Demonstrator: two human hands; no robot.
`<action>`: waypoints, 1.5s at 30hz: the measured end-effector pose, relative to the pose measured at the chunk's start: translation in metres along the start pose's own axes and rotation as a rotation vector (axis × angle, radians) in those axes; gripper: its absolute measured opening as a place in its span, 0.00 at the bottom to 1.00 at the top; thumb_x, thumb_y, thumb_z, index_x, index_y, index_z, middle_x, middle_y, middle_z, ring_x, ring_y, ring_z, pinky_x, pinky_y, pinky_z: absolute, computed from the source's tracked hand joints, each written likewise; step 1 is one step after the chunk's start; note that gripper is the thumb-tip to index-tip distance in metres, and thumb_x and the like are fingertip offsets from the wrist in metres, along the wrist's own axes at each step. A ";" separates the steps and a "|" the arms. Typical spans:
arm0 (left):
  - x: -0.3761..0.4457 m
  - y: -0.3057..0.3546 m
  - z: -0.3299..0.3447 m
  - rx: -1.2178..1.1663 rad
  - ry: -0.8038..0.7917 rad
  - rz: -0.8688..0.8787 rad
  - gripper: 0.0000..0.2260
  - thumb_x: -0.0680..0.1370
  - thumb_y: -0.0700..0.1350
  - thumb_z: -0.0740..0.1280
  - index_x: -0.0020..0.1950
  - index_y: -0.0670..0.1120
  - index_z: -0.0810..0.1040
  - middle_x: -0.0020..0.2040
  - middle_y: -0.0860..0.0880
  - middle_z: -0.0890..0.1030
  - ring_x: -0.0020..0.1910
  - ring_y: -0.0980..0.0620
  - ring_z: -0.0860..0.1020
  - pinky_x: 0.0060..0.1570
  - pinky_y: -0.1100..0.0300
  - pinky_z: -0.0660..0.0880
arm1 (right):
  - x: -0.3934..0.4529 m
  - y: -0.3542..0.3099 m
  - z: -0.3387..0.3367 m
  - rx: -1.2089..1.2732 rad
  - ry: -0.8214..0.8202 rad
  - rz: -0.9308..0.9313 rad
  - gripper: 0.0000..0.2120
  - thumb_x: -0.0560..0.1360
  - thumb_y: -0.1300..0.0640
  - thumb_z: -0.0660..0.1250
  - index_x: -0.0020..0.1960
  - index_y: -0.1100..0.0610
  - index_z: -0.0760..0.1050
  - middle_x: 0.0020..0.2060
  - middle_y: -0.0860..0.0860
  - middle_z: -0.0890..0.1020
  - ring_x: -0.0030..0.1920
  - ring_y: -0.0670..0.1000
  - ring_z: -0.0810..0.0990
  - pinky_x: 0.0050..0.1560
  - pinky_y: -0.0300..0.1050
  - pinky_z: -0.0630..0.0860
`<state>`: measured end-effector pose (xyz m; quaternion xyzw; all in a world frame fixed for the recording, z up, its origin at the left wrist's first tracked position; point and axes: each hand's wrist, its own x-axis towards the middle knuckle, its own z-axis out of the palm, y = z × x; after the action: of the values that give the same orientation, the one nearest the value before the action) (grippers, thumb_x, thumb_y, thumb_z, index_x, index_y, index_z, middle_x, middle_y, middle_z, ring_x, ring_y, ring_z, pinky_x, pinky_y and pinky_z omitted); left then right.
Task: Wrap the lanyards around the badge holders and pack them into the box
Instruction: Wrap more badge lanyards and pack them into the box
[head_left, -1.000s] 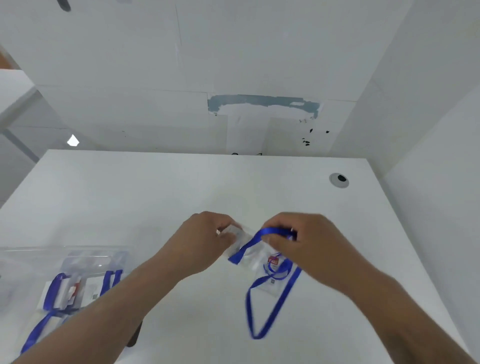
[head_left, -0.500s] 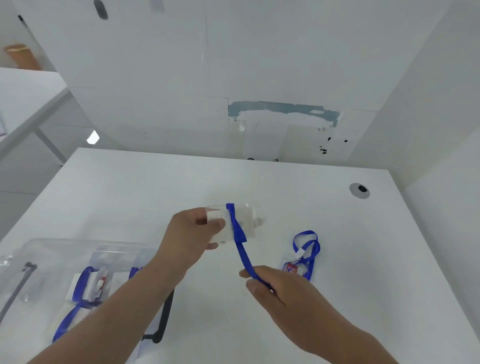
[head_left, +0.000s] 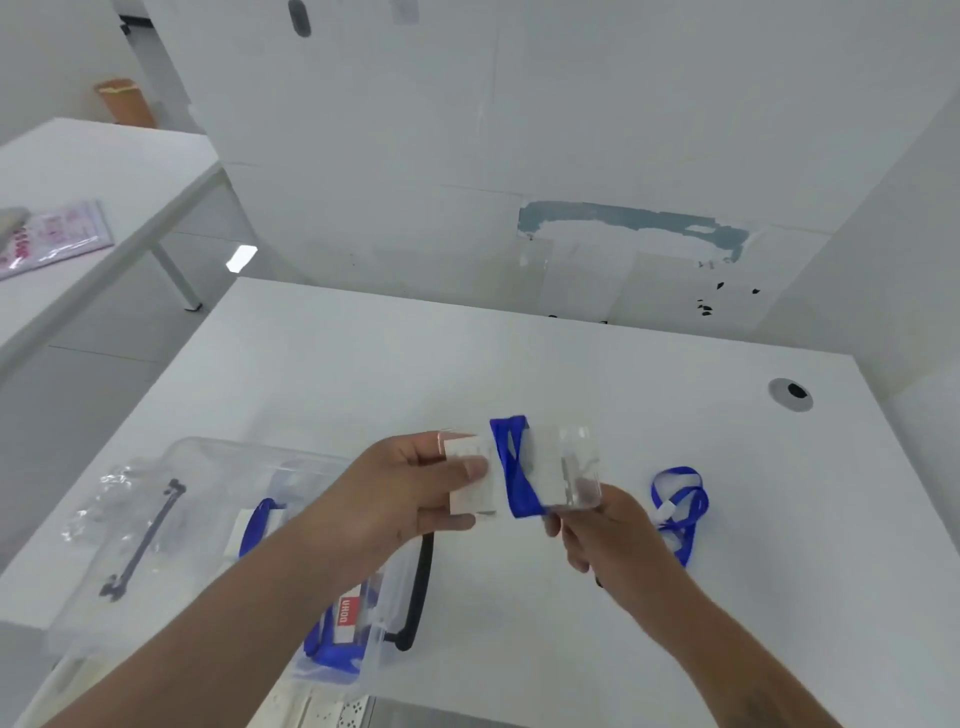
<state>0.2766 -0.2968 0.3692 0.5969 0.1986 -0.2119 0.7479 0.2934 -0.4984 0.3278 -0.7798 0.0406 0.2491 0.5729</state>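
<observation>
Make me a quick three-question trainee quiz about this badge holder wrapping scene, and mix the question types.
1. True or false: the blue lanyard is wound around the badge holder held in the air.
2. Which hand pinches the holder's card end: left hand or right hand?
3. Where does the second lanyard lie? A) in the clear box B) on the table, right of the hands C) on the floor

Key: 1 true; 2 left hand; 3 B
</observation>
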 end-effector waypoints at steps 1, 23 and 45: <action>0.001 0.000 -0.007 -0.049 0.081 0.011 0.08 0.77 0.39 0.70 0.55 0.43 0.83 0.50 0.43 0.86 0.46 0.47 0.86 0.41 0.60 0.83 | -0.009 0.001 0.018 -0.039 -0.056 -0.049 0.15 0.82 0.56 0.59 0.41 0.53 0.81 0.26 0.46 0.71 0.27 0.44 0.65 0.28 0.33 0.61; -0.024 -0.050 -0.185 0.629 0.216 -0.056 0.07 0.76 0.42 0.71 0.48 0.53 0.79 0.35 0.54 0.81 0.38 0.55 0.81 0.39 0.61 0.82 | 0.036 -0.068 0.179 -0.926 -0.284 -0.294 0.04 0.74 0.50 0.70 0.48 0.46 0.80 0.43 0.42 0.82 0.44 0.45 0.79 0.45 0.41 0.76; 0.016 -0.099 -0.190 1.309 0.153 -0.067 0.13 0.78 0.48 0.66 0.63 0.55 0.78 0.56 0.55 0.81 0.51 0.56 0.80 0.56 0.61 0.77 | 0.055 -0.021 0.227 -1.543 -0.472 -0.200 0.15 0.72 0.70 0.65 0.33 0.58 0.64 0.32 0.52 0.67 0.41 0.55 0.71 0.41 0.46 0.66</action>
<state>0.2267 -0.1318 0.2409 0.9352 0.0998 -0.2690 0.2074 0.2715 -0.2717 0.2726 -0.8821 -0.3341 0.3123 -0.1130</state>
